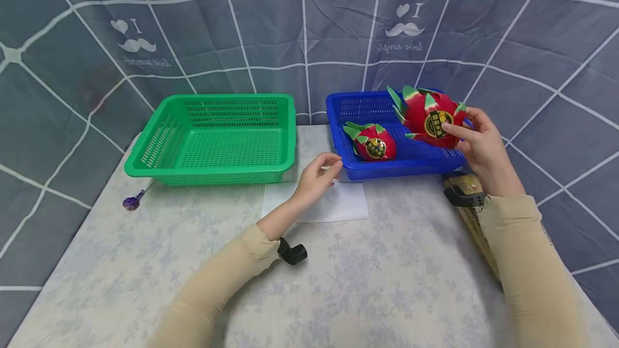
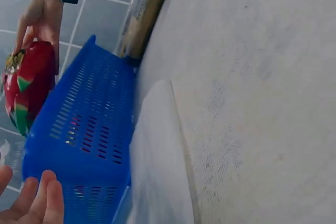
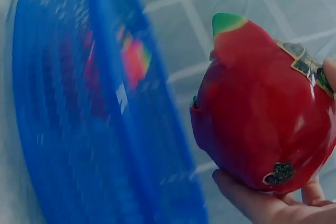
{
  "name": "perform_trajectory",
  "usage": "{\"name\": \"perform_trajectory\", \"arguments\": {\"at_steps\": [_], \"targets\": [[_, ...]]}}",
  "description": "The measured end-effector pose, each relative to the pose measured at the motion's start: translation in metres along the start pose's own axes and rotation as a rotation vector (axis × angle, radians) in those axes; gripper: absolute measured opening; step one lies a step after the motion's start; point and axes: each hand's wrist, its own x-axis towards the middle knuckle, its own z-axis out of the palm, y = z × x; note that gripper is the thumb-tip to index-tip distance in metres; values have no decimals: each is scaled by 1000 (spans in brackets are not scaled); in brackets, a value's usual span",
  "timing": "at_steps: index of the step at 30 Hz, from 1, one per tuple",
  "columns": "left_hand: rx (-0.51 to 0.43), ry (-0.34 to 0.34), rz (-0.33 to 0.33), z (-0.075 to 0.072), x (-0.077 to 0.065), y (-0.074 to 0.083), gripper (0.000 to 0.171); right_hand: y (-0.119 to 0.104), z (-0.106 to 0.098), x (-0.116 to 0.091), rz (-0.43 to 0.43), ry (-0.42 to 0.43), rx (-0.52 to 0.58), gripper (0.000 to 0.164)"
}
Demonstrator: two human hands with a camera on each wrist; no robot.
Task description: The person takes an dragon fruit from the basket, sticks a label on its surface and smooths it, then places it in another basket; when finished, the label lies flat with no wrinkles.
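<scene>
In the head view my right hand (image 1: 483, 141) grips a red dragon fruit (image 1: 419, 117) with green scale tips and a black-and-gold sticker. It holds the fruit above the right part of the blue basket (image 1: 355, 171). A second dragon fruit (image 1: 374, 143) lies inside that basket at its left end. My left hand (image 1: 316, 176), fingers loosely bent and holding nothing, is right beside the basket's front left corner. The right wrist view shows the gripped dragon fruit (image 3: 262, 108) close up, its dark round end facing the camera and fingers beneath it.
A green basket (image 1: 208, 173) stands at the left. White paper (image 1: 338, 205) lies under my left hand. A small purple object (image 1: 131, 202) sits near the green basket, and a brown packet (image 1: 471, 214) lies partly hidden below my right forearm. A tiled-pattern curtain (image 1: 271, 26) hangs behind.
</scene>
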Motion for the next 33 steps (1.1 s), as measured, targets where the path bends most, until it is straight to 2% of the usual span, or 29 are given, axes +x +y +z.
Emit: {"name": "perform_trajectory", "arguments": {"at_steps": [3, 8, 13, 18, 20, 26, 28, 31, 33], "targets": [[8, 34, -1, 7, 7, -6, 26, 7, -11, 18, 70, 61, -129, 28], [-27, 111, 7, 14, 12, -12, 24, 19, -26, 40, 209, 80, -380, 30], [-78, 124, -3, 18, 12, -12, 23, 32, -33, 54, 331, 41, -557, 35], [-87, 113, -6, 18, 13, -14, 25, 40, -37, 63, 384, -37, -671, 36], [-86, 109, -3, 18, 13, -15, 25, 42, -36, 64, 383, -51, -712, 36], [-57, 150, 16, 19, 13, -18, 24, 44, -26, 64, 280, -100, -1005, 44], [-38, 154, 33, 19, 13, -19, 24, 43, -23, 62, 265, -98, -1050, 50], [21, 117, 52, 18, 10, -19, 26, 43, -23, 59, 250, -96, -1072, 60], [88, 66, 32, 14, 6, -17, 30, 43, -23, 55, 221, -88, -1103, 64]]}}
